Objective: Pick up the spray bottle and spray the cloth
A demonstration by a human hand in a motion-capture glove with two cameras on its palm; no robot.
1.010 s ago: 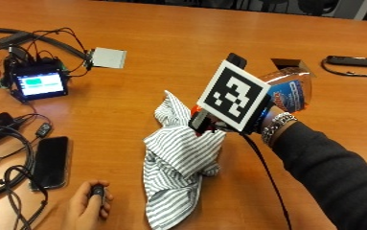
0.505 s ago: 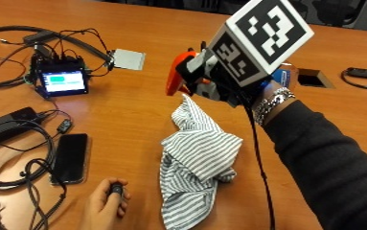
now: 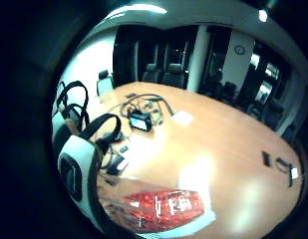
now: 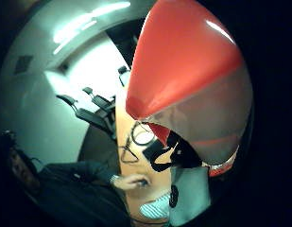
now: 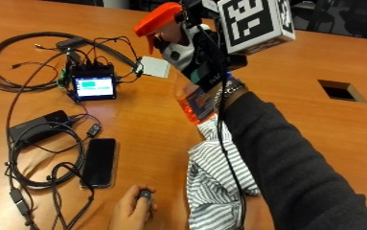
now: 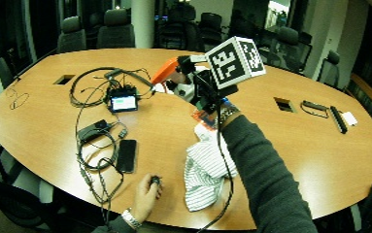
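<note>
Your clear plastic spray bottle with the orange trigger head [image 5: 159, 19] is up in the air, lifted well off the tabletop [image 5: 310, 76], with its orange-labelled body [image 5: 198, 103] hanging just above the upper end of the cloth. The nozzle points out toward the side of the tabletop where the cables lie. Your gloved right hand [image 5: 199, 52] is wrapped around the bottle's neck, fingers curled about it just under the trigger head; in the thumb side palm view the orange head [image 4: 183, 61] fills most of what your palm faces.

The crumpled white cloth with thin dark stripes [image 5: 218, 184] lies on the tabletop near its closest edge, partly under your dark sleeve [image 5: 285, 163].

Your bare left hand [image 5: 132, 211] rests at that same edge, fingers on 1 small dark object [image 5: 144, 195]. Just beside it lies a black phone [image 5: 98, 162], face up. Farther in sits a small device with a lit blue-green screen [image 5: 94, 87], ringed by black cables [image 5: 36, 139], and a black power brick [image 5: 40, 125] is near it. A small pale grey square [image 5: 152, 67] lies close behind the bottle.
</note>
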